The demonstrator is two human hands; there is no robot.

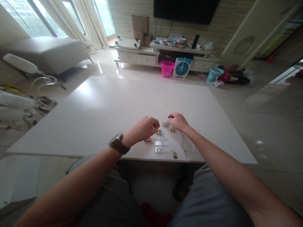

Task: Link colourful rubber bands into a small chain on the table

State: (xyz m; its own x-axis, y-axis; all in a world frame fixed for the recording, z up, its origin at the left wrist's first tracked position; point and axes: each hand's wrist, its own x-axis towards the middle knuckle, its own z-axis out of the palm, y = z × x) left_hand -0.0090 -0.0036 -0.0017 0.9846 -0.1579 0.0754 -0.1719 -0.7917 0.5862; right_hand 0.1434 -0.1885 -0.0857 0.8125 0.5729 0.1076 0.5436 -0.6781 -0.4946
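Note:
My left hand is over the white table, its fingers curled together; anything inside them is hidden. Just below its fingertips lies a small cluster of colourful pieces, and a second bright cluster sits under the wrist. To the right, my right hand reaches a bundle of coiled whitish cord, thumb and index finger apart beside it. Nearer me is a clear divided box with ring-like items in one compartment. A clear lid rests partly beneath my right forearm.
Along the table's near edge lie a yellow cartoon figure and a small silvery piece. Beyond the table stand a pink basket, a blue fan and a low cabinet. White-padded chairs are at the left.

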